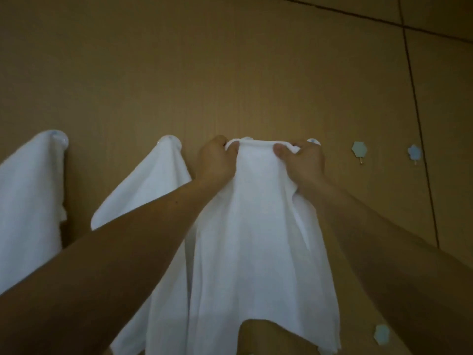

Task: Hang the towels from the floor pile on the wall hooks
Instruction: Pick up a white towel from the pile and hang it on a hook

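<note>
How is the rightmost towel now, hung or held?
The rightmost towel is held: left hand and right hand pinch its top edge. Hooked? Cannot tell.

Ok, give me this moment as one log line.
left hand: grips white towel top edge | right hand: grips same edge | hung: far-left towel, next towel | bare: hexagonal hook, flower-shaped hook

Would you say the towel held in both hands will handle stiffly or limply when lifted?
Probably limp: the towel drapes in soft folds below the left hand and right hand. Likely light, since pinches at its top edge hold it.
</note>
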Motion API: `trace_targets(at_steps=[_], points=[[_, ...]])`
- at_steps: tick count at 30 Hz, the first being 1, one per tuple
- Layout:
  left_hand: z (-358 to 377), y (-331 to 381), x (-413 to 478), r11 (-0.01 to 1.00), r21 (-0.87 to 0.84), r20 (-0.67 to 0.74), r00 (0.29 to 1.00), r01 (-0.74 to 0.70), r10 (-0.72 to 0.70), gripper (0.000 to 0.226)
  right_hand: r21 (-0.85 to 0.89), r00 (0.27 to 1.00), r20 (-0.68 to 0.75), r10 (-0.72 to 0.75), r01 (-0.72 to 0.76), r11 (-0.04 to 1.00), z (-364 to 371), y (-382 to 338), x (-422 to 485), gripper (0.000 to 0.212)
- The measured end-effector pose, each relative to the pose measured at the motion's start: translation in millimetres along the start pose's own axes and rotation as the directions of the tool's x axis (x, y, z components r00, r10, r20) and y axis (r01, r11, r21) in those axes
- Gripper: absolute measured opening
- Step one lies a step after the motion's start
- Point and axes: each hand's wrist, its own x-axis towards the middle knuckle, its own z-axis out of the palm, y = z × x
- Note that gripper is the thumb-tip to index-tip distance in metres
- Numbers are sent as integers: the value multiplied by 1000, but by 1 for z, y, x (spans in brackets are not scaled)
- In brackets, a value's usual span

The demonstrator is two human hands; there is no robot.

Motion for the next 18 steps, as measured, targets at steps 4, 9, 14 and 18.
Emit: trace_targets(at_steps=[4, 9, 14, 18], points=[[6, -3, 48, 986, 160, -102, 993, -39, 56, 27, -20, 997, -15, -71, 71, 997, 23, -10, 51, 40], [13, -23, 65, 920, 379, -35, 992, -99, 121, 21, -161, 996, 81, -31, 43, 986, 34, 6, 74, 47], [15, -27, 51, 886, 455, 61, 989, 90, -131, 40, -152, 994, 101, 45, -29, 988, 32, 26, 66, 50], [8, -12, 39, 835, 373, 282, 808, 405, -518, 46, -122, 969, 210, 132, -108, 987, 27, 31, 60, 19]])
